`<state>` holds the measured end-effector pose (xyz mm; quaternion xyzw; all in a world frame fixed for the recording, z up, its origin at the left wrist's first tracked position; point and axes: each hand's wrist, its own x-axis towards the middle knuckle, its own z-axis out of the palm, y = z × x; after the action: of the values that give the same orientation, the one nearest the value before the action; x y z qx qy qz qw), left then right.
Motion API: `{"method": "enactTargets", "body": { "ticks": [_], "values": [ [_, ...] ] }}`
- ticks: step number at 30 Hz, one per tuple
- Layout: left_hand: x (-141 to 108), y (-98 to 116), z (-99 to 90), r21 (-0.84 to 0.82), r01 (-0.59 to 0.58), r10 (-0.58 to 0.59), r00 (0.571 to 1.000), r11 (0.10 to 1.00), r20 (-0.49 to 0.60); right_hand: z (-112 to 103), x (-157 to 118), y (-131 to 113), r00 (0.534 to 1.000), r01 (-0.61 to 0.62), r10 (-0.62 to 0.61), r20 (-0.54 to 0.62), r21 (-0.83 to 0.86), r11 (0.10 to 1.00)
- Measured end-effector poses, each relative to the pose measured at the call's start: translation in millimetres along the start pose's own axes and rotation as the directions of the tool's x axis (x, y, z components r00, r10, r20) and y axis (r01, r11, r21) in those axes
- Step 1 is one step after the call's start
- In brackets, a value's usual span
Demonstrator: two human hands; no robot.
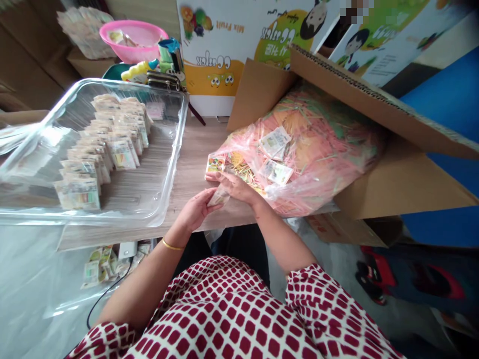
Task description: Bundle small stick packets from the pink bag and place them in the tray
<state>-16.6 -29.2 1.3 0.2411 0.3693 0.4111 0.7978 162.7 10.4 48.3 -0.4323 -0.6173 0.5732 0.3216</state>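
Top: a red-and-white checked top [224,311] fills the bottom of the view, with both bare arms reaching forward from it.

Left hand [194,212]: partly curled, with a gold bangle [172,245] at the wrist; its fingers press on the lower end of a clear plastic packet [219,197] and appear to hold it.

Right hand [238,188]: half curved, palm down, over the packet's upper end; whether it grips, I cannot tell.

Packet position: between both hands, nearer the left fingertips, its long axis slanting up from lower left to upper right.

Beside: a printed card packet [216,164] lies just beyond the right fingers.

Table: a wood-grain table [198,149] runs under the hands.

Left: a clear plastic tray [178,134] holds stacked bundles of packets [101,149].

Right: a pink plastic bag [310,149] of packets sits in a cardboard box [396,184].
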Motion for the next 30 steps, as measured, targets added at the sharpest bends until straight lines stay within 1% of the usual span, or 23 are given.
{"method": "enactTargets", "body": {
  "ticks": [2, 4, 6, 9, 11, 13, 15, 17, 18, 19, 20, 22, 23, 24, 25, 26, 28, 30],
  "values": [
    [0.6, 2.5, 0.8, -0.037, 0.055, -0.055, 0.998, 0.998, -0.008, 2.6, 1.3, 4.4, 0.999, -0.008, 0.012, -0.049, 0.075, 0.997],
    [0.3, 5.4, 2.1, -0.081, 0.076, -0.078, 0.997, 0.994, -0.021, 4.2, 3.7, 7.9, 0.994, -0.022, 0.035, -0.103, 0.122, 0.992],
    [-1.0, 6.8, 4.2, -0.094, 0.064, -0.064, 0.998, 0.994, 0.003, 5.8, 6.6, 9.7, 0.988, -0.03, 0.054, -0.146, 0.162, 0.986],
    [-3.0, 4.2, 7.5, -0.033, 0.013, -0.011, 0.999, 0.999, 0.048, 7.6, 10.3, 7.6, 0.976, -0.035, 0.08, -0.205, 0.215, 0.976],
    [-3.5, 1.9, 8.0, 0.005, -0.029, 0.029, 0.999, 1.0, 0.022, 6.2, 10.3, 3.3, 0.978, -0.043, 0.087, -0.19, 0.227, 0.973],
    [-3.5, 2.0, 6.5, -0.002, -0.047, 0.047, 0.999, 0.999, -0.025, 1.9, 6.7, -2.5, 0.989, -0.028, 0.054, -0.138, 0.18, 0.983],
    [-3.8, 4.7, 4.1, -0.041, -0.04, 0.037, 0.998, 0.998, -0.057, -4.2, -0.1, -8.2, 0.998, 0.007, -0.005, -0.057, 0.043, 0.999],
    [-4.9, 8.1, 3.2, -0.079, -0.016, 0.011, 0.998, 0.997, -0.06, -9.5, -7.7, -11.6, 0.999, 0.037, -0.035, 0.02, -0.101, 0.994],
    [-5.8, 9.3, 3.7, -0.093, -0.006, 0.001, 0.999, 0.996, -0.052, -11.3, -10.9, -11.8, 0.999, 0.038, -0.032, 0.041, -0.141, 0.989],
    [-6.8, 10.1, 4.8, -0.101, 0.001, -0.005, 0.999, 0.995, -0.04, -12.6, -13.1, -11.1, 0.999, 0.032, -0.027, 0.035, -0.149, 0.988],
    [-8.0, 10.5, 6.1, -0.101, 0.009, -0.012, 1.0, 0.995, -0.025, -13.6, -14.3, -9.3, 1.0, 0.026, -0.026, 0.0, -0.13, 0.991],
    [-10.7, 11.4, 7.6, -0.089, 0.004, -0.006, 1.0, 0.996, -0.017, -15.2, -13.8, -3.5, 0.989, 0.015, -0.026, -0.144, -0.076, 0.997],
    [-12.1, 12.5, 7.1, -0.083, -0.009, 0.006, 0.999, 0.996, -0.032, -15.7, -12.7, 0.0, 0.972, 0.001, -0.019, -0.234, -0.079, 0.997],
    [-13.6, 14.3, 5.3, -0.081, -0.033, 0.028, 0.998, 0.996, -0.057, -15.8, -11.3, 3.3, 0.949, -0.03, -0.01, -0.315, -0.121, 0.992],
    [-15.1, 16.8, 2.4, -0.082, -0.07, 0.062, 0.994, 0.994, -0.094, -15.1, -10.0, 6.4, 0.927, -0.082, 0.001, -0.374, -0.202, 0.976],
    [-16.7, 19.8, -1.3, -0.089, -0.117, 0.104, 0.986, 0.989, -0.132, -13.1, -8.8, 9.1, 0.915, -0.15, 0.013, -0.404, -0.31, 0.939],
    [-19.6, 25.8, -9.3, -0.101, -0.202, 0.182, 0.966, 0.974, -0.185, -4.7, -6.4, 13.3, 0.916, -0.277, 0.052, -0.399, -0.532, 0.8],
    [-21.5, 28.7, -15.1, -0.094, -0.242, 0.22, 0.955, 0.966, -0.197, 8.2, -3.0, 16.5, 0.912, -0.367, 0.1, -0.399, -0.679, 0.636]
  ]
}}
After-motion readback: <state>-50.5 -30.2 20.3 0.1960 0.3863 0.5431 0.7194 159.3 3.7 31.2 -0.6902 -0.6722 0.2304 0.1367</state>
